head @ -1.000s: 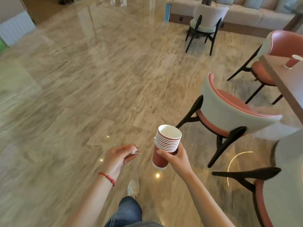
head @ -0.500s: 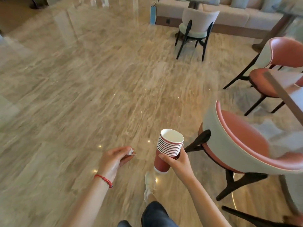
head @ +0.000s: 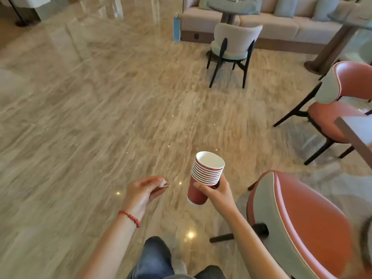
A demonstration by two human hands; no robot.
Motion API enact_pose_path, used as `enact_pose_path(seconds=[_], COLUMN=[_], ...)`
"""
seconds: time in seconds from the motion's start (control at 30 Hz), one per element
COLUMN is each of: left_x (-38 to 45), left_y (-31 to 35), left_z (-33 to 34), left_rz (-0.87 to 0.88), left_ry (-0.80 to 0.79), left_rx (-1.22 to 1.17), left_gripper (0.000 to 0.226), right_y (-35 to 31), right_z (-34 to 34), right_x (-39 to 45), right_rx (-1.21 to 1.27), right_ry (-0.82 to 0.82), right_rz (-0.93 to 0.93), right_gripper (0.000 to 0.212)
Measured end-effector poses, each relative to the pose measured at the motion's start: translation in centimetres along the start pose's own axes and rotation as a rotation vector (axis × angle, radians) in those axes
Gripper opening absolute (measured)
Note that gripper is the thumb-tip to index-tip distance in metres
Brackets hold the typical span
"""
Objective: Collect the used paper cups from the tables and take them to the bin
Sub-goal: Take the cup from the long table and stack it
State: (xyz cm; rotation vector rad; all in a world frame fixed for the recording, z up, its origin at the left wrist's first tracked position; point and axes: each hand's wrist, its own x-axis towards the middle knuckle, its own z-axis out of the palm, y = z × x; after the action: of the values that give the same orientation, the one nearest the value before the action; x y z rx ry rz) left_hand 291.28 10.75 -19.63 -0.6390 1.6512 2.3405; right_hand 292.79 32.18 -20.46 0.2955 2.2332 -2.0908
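Now the right hand [head: 218, 193] has its fingers wrapped around the tall stack of red paper cups [head: 205, 176], best kept upright, while the left hand [head: 144, 191] pinches a small white scrap [head: 163, 184].

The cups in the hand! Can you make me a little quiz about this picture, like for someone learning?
1. True or false: the right hand holds a stack of red paper cups.
2. Which wrist wears the red bracelet? A) left B) right
3. Fill in: the left hand pinches a small white ____.

Key:
1. True. The cups are nested, the top one's white inside showing.
2. A.
3. Scrap; it is too small to tell just what it is.
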Motion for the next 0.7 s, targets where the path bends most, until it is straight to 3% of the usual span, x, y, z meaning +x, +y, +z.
enact_pose_path(seconds=[0.53, 0.7], left_x=[30.2, 36.9], left_y=[11.1, 13.2], left_z=[9.3, 13.1], left_rz=[-0.091, -0.142], left_ry=[-0.107, -0.137], left_rx=[0.086, 0.114], left_gripper=[0.017, 0.008], right_y=[-3.3, -4.3], right_z=[0.4, -1.0], right_x=[28.6, 34.2], right_rx=[0.038, 0.055], right_ry=[0.23, 0.319], right_rz=[0.065, 0.087], right_gripper=[0.053, 0.049])
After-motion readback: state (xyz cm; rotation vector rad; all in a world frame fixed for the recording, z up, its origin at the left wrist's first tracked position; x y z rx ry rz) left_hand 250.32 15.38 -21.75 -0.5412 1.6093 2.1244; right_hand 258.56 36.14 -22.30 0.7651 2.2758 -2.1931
